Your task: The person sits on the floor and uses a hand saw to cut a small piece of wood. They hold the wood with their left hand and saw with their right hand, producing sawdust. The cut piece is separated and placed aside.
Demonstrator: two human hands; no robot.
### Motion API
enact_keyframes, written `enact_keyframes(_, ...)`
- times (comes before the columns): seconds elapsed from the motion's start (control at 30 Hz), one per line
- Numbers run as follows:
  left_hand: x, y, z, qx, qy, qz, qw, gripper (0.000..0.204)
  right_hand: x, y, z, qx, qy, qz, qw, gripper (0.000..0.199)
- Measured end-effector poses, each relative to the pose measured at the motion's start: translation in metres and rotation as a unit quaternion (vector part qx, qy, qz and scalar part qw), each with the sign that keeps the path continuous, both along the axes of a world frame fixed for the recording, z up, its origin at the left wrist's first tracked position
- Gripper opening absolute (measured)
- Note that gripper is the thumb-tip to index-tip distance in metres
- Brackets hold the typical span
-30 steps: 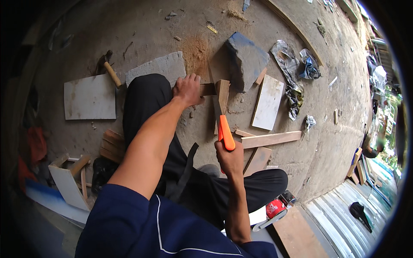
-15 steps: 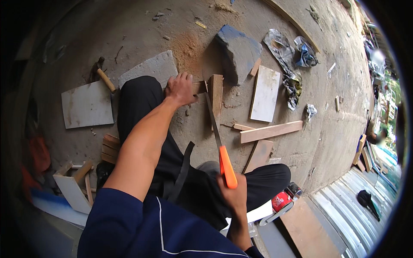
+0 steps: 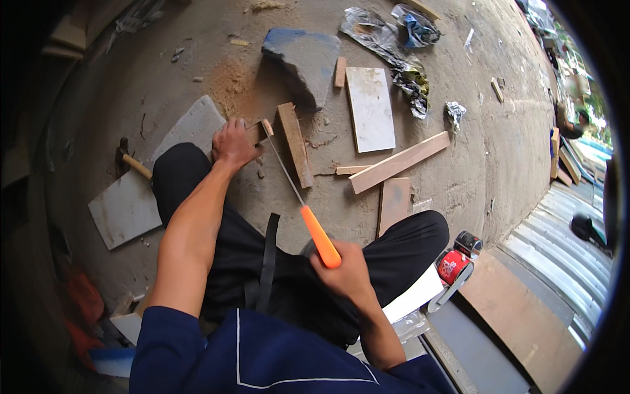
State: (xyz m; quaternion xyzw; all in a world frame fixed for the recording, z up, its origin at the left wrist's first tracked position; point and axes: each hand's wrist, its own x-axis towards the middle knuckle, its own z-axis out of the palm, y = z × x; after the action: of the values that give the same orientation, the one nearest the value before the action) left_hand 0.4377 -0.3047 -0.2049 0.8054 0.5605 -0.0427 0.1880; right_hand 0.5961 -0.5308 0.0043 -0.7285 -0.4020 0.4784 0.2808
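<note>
My left hand [image 3: 233, 146] is closed round a short piece of wood [image 3: 256, 135] and presses it down in front of my left knee. A pale end of that piece shows beside the tip of the saw blade. Orange-handled, the hand saw [image 3: 321, 240] slants from my lap up toward the wood. My right hand [image 3: 346, 270] is wrapped round its handle. The blade looks thin, nearly edge-on, and I cannot tell whether its teeth touch the wood. Just right of the blade lies a thick brown wood block [image 3: 295, 146] on the ground.
A blue-topped stone block [image 3: 302, 62], a white board [image 3: 371, 108] and wood strips [image 3: 400, 162] lie ahead and to the right. A hammer [image 3: 136, 165] rests near another white board [image 3: 125, 209] on the left. Cans [image 3: 454, 266] stand beside my right knee.
The view has swung, so the ground and its objects sit farther left in the picture. The saw blade now appears more edge-on, and the wood's pale end shows. Both hands keep their hold.
</note>
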Motion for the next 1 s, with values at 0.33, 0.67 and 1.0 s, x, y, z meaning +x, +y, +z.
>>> enact_keyframes(0.33, 0.088, -0.031, 0.012, -0.007, -0.008, 0.008, 1.0, 0.069, 0.094, -0.033, 0.007, 0.01, 0.021, 0.005, 1.0, 0.018)
enact_keyframes(0.67, 0.099, -0.011, 0.033, 0.014, -0.008, 0.01, 1.0, 0.069, 0.104, -0.002, 0.066, -0.018, 0.026, 0.002, 1.0, 0.02)
enact_keyframes(1.0, -0.006, 0.028, 0.034, 0.006, -0.023, -0.001, 1.0, 0.067, -0.012, 0.048, 0.052, -0.071, 0.019, -0.01, 0.997, 0.024)
